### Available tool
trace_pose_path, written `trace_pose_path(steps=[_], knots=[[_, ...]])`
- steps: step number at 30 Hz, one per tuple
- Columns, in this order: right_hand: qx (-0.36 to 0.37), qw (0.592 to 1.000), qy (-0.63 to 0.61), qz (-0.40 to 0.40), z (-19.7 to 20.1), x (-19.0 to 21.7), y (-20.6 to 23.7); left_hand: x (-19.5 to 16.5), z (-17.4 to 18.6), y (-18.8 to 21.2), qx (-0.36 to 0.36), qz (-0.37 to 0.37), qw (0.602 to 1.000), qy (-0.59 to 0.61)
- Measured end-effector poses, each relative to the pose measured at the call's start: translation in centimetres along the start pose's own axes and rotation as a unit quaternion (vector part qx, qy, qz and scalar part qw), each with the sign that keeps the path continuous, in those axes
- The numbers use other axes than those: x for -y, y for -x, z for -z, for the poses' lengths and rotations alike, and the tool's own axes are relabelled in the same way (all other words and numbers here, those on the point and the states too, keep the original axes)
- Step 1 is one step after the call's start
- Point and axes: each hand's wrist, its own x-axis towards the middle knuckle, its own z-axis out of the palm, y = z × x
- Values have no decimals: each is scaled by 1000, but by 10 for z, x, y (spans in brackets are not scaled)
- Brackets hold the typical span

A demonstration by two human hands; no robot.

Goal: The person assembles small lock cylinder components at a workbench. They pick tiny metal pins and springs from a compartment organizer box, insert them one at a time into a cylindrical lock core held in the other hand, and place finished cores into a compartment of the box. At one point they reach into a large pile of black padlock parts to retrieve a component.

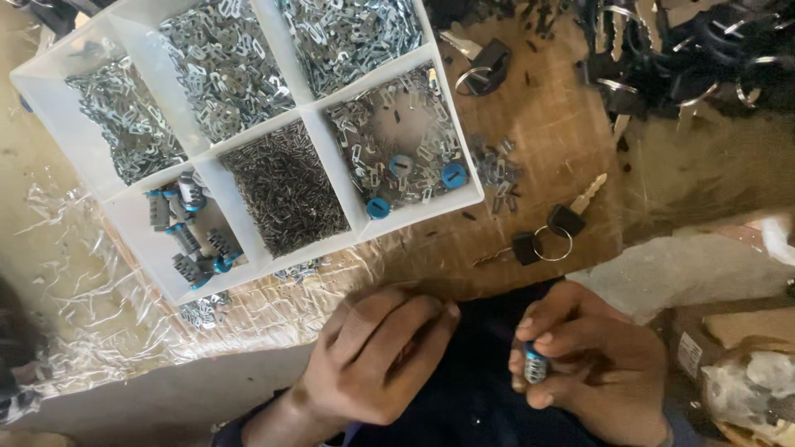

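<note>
Below wooden bench (571,124), right hand (592,364) pinches lock cylinder (536,364); left hand (377,356) curled, contents unclear.

A small metal lock cylinder (536,364) with a blue end stands roughly upright, pinched between the right hand's fingers (542,339), its blue end just beneath the upper fingertips.

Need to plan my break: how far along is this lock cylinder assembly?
Done: several cylinders lie in the tray's near compartment. In hand: the right hand grips one blue-capped cylinder; the left hand is curled shut, contents hidden. Left: compartments heaped with metal plates and pins.
</note>
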Motion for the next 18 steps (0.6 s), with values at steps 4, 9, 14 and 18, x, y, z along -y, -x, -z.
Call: trace_pose_path(steps=[4, 9, 14, 18], knots=[[15, 999, -15, -25, -13, -12, -10, -20, -3, 23, -131, 196, 953, 190], [45, 998, 21, -49, -30, -15, -18, -34, -9, 34, -140, 173, 936, 273], [55, 990, 115, -64, -50, -21, -26, -12, 18, 50, -73, 129, 961, 232], [142, 983, -6, -119, -60, -29, -32, 0, 32, 64, -56, 153, 912, 375]])
